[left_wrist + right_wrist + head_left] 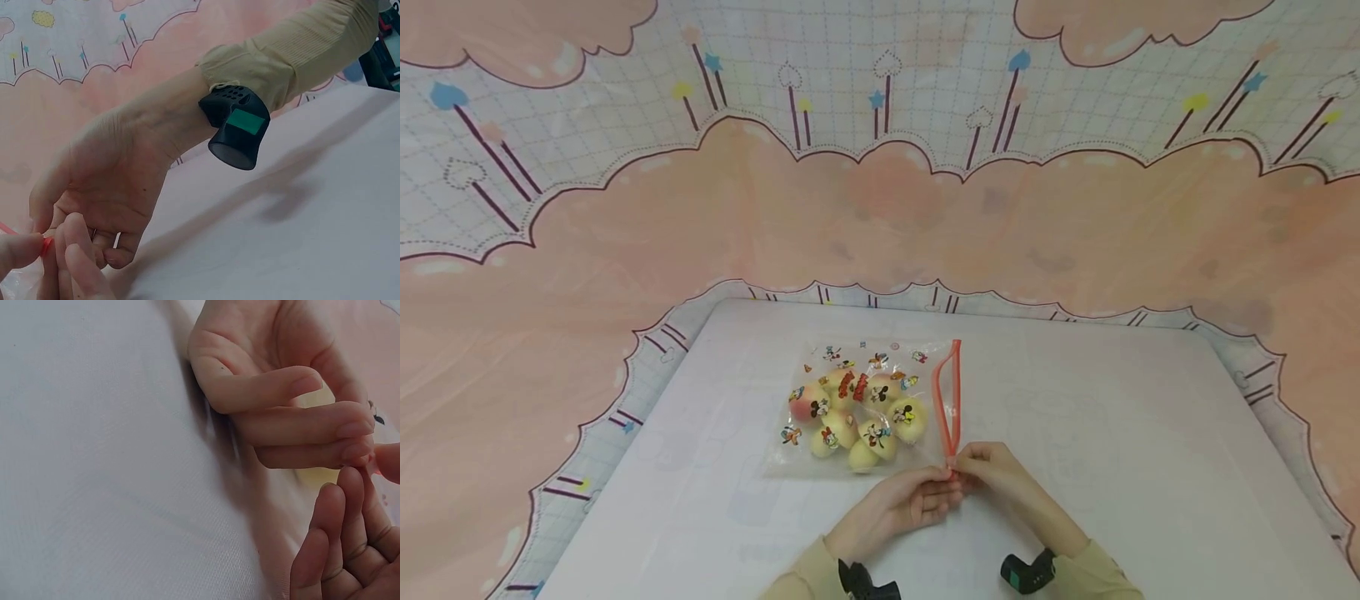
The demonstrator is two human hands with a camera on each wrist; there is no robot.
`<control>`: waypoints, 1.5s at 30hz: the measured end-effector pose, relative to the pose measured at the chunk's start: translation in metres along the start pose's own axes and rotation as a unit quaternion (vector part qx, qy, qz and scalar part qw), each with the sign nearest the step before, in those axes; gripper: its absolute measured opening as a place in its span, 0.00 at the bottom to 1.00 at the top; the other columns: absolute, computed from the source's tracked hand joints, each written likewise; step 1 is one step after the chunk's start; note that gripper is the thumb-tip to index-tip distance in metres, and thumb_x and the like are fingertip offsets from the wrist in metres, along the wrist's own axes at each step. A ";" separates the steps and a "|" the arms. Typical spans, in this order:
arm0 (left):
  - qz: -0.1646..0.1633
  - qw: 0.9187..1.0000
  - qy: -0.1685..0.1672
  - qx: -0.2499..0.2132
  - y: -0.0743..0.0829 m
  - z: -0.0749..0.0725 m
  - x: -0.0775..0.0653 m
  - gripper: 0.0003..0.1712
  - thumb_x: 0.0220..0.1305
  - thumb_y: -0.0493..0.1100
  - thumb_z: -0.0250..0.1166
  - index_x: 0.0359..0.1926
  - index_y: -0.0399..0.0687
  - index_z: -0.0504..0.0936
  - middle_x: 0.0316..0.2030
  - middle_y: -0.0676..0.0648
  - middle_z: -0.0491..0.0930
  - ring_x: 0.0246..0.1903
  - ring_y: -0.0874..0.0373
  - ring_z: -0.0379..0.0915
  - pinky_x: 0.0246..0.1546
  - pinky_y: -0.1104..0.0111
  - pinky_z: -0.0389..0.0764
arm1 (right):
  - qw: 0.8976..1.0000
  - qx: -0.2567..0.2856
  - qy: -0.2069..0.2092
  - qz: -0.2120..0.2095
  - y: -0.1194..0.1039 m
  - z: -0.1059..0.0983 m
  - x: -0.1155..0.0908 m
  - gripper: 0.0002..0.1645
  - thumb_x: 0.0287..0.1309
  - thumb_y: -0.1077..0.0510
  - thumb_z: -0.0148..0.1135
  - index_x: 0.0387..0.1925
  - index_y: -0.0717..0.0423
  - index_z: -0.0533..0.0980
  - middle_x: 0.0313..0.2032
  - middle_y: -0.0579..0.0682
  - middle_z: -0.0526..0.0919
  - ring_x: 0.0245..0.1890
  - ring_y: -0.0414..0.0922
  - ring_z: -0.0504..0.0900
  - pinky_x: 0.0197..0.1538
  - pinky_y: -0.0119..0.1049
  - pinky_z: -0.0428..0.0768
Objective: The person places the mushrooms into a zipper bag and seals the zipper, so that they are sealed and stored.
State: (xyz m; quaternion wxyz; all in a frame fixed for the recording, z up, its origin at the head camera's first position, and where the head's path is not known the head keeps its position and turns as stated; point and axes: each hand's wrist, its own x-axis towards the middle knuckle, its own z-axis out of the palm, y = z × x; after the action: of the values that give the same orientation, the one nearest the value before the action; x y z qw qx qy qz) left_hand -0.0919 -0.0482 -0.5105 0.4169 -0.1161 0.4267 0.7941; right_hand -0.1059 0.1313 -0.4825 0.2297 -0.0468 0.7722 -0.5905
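A clear zip bag [831, 343] printed with small cartoon figures lies flat, several round yellow and pinkish fruits [912, 419] inside it. Along its right edge runs a red zip strip [956, 392], whose two sides bow apart in the middle. At the strip's near end my left hand [913, 507] pinches the corner between thumb and fingers, palm turned up in the left wrist view. My right hand [996, 468] meets it from the right and pinches the same red end [47, 245]. In the right wrist view the fingertips of both hands come together there, mostly hiding the strip.
The bag rests on a white table [1097, 400]. Behind it hangs a pink and white cloth [880, 208] with drawn candles and grid lines. Black cameras [1028, 572] sit on both wrists, below beige sleeves [1093, 575].
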 end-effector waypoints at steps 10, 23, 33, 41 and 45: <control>0.012 1.000 0.009 0.006 0.001 0.002 0.003 0.09 0.68 0.41 0.56 0.36 0.48 0.83 0.30 0.53 0.86 0.33 0.64 0.83 0.36 0.76 0.79 | 1.000 -0.011 0.015 0.006 -0.002 -0.001 0.003 0.15 0.58 0.59 0.59 0.31 0.72 0.76 0.19 0.38 0.75 0.24 0.36 0.73 0.30 0.28 0.73; 0.017 1.000 -0.001 0.014 0.000 0.002 0.001 0.09 0.68 0.41 0.56 0.36 0.49 0.84 0.29 0.54 0.86 0.32 0.66 0.82 0.35 0.76 0.78 | 1.000 -0.003 0.022 0.020 -0.001 -0.001 0.004 0.10 0.55 0.59 0.60 0.27 0.64 0.78 0.18 0.39 0.76 0.23 0.36 0.75 0.31 0.28 0.75; 0.020 1.000 -0.001 0.015 -0.001 0.001 0.002 0.10 0.67 0.41 0.56 0.33 0.50 0.83 0.27 0.55 0.85 0.29 0.67 0.82 0.33 0.78 0.76 | 1.000 -0.001 0.017 0.019 0.000 0.001 0.005 0.10 0.56 0.59 0.60 0.27 0.64 0.77 0.18 0.39 0.75 0.23 0.36 0.74 0.30 0.29 0.75; 0.015 1.000 -0.009 0.008 0.000 0.001 0.000 0.11 0.67 0.40 0.55 0.32 0.50 0.84 0.26 0.55 0.85 0.29 0.67 0.81 0.32 0.79 0.75 | 0.999 -0.001 0.019 0.027 0.001 0.001 0.006 0.10 0.57 0.59 0.59 0.28 0.63 0.77 0.18 0.40 0.75 0.23 0.37 0.74 0.30 0.30 0.74; 0.018 1.000 -0.008 0.008 0.000 0.001 0.001 0.11 0.67 0.40 0.55 0.32 0.50 0.84 0.26 0.55 0.85 0.29 0.68 0.81 0.32 0.79 0.75 | 0.999 0.003 0.020 0.027 0.000 0.000 0.006 0.10 0.58 0.58 0.59 0.28 0.63 0.78 0.18 0.39 0.75 0.23 0.37 0.74 0.30 0.30 0.74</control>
State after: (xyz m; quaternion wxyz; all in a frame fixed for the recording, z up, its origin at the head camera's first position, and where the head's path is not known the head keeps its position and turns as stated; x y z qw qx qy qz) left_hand -0.0919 -0.0472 -0.5108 0.4070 -0.0990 0.4321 0.7987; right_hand -0.1114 0.1289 -0.4849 0.2306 -0.0133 0.7761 -0.5868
